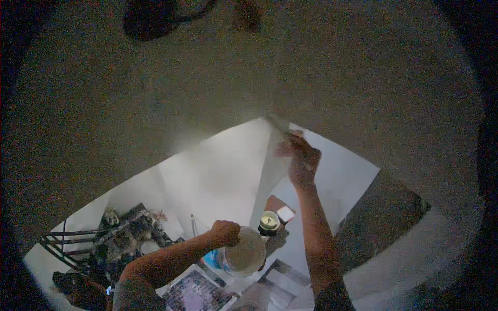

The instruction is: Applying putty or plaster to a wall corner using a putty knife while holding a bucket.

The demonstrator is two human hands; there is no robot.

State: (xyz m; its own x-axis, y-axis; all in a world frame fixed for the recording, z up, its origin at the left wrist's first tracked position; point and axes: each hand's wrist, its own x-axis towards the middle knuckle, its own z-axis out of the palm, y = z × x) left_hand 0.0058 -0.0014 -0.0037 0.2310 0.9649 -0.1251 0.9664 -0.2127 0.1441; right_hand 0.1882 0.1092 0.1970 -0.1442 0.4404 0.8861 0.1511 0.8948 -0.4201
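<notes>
My left hand (226,233) is closed on the rim of a round bucket (246,255), pale inside with blue on its side. Further up, my right arm stretches out, and my right hand (303,160) is closed around a slim brush-like tool (277,124). The tool's tip is at the corner where the white wall (218,166) meets the grey-brown surface (249,78). Motion and grain blur the tool and the fingers, so its exact kind is hard to make out.
Below, between my arms, are a round yellowish container (268,221) and a small white item (285,213). A dark rack (67,241), a black-and-white patterned cloth (124,238) and a patterned rug-like panel (197,293) lie lower left. A dark object (149,18) shows at the top.
</notes>
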